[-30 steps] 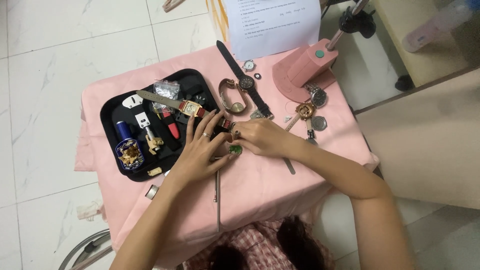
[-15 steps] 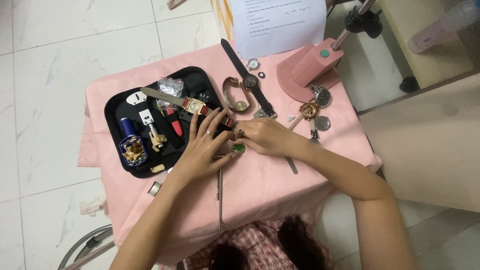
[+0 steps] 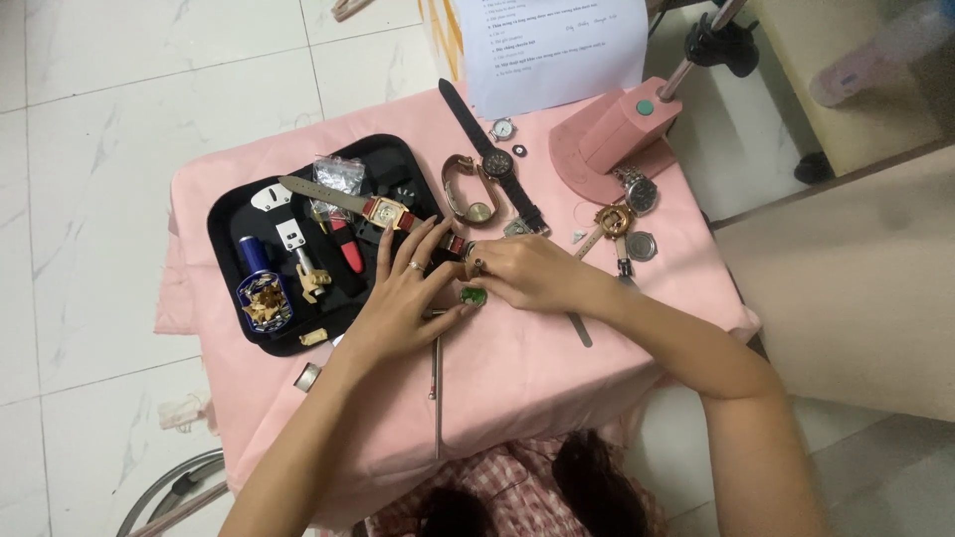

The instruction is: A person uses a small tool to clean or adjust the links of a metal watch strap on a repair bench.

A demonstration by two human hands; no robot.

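1. the left hand [image 3: 403, 298] lies flat on the pink cloth [image 3: 517, 368], fingers spread, fingertips reaching the edge of the black tray [image 3: 224, 224].
2. the right hand [image 3: 527, 273] is curled, fingers pressed together over a small green piece [image 3: 474, 295]; whether it pinches the piece cannot be told.
3. the green piece sits between both hands, mostly covered, its shape hard to make out.
4. a thin metal tool [image 3: 436, 383] runs out from under the left hand.
5. the paper sheet [image 3: 552, 45] is cut off at the top.

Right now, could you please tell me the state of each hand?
Left hand: open, fingers spread, touching the small green piece.
Right hand: curled around that piece; its grip cannot be told.
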